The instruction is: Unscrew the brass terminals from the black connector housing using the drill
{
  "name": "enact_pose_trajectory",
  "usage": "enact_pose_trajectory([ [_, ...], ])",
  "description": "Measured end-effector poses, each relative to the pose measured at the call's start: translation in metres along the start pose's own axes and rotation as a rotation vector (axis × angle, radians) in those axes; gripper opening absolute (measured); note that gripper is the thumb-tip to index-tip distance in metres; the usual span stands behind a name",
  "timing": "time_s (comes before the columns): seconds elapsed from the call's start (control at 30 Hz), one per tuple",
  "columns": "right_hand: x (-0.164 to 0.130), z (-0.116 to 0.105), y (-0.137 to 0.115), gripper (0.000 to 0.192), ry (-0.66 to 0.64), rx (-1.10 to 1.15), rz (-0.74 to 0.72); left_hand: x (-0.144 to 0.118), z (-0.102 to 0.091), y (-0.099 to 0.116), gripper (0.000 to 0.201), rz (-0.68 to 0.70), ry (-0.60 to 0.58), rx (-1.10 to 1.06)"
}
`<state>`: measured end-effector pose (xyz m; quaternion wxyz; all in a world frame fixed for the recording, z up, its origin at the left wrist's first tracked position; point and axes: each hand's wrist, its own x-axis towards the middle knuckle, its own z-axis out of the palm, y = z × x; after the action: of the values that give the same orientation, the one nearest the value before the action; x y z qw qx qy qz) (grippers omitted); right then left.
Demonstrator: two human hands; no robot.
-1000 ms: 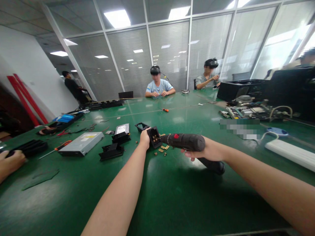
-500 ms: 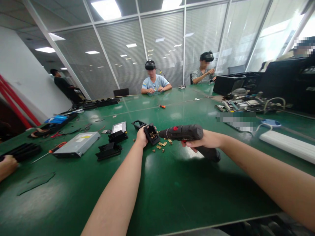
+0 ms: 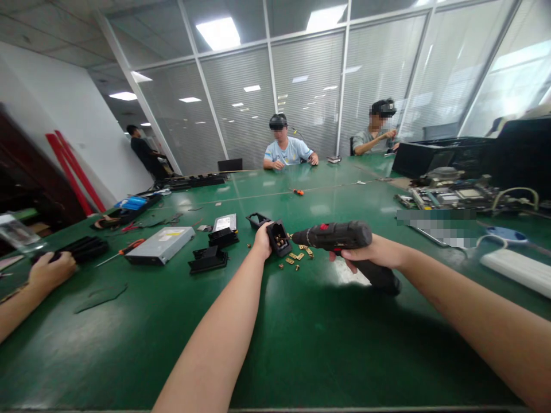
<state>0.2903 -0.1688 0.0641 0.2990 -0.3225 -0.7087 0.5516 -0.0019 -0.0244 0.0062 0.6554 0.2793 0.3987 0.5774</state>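
glossy green counter (image 3: 301,344); matt black plastic drill (image 3: 340,236) and socket housing (image 3: 278,238); shiny brass-coloured metal bits (image 3: 297,257).

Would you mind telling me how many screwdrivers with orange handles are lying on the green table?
2. One screwdriver lies at the left, just in front of the grey drive. The other screwdriver lies far off, mid-table, towards the seated people. More may be hidden among the clutter.

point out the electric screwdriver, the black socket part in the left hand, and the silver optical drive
electric screwdriver (image 3: 338,235), head view, on the dark barrel above the grip.
black socket part (image 3: 278,238), head view, on its open face showing brass contacts.
silver optical drive (image 3: 161,245), head view, on its flat metal top.
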Motion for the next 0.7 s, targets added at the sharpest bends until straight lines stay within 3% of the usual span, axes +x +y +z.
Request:
enact_pose_trajectory([
  [0.27,0.004,-0.013,0.016,0.088,0.006,0.132,0.123,0.000,-0.006,0.005,0.011,-0.067,-0.015,0.027],
  [0.43,0.004,-0.020,0.011,0.076,-0.066,0.239,0.220,0.009,-0.003,0.007,0.009,-0.102,-0.039,0.021],
  [0.57,0.003,-0.021,0.012,0.072,-0.046,0.336,0.215,0.017,-0.003,0.006,0.009,-0.129,-0.105,0.052],
  [0.7,0.004,-0.017,0.019,0.051,-0.018,0.405,0.238,0.018,-0.003,0.005,0.013,-0.149,-0.138,0.083],
])
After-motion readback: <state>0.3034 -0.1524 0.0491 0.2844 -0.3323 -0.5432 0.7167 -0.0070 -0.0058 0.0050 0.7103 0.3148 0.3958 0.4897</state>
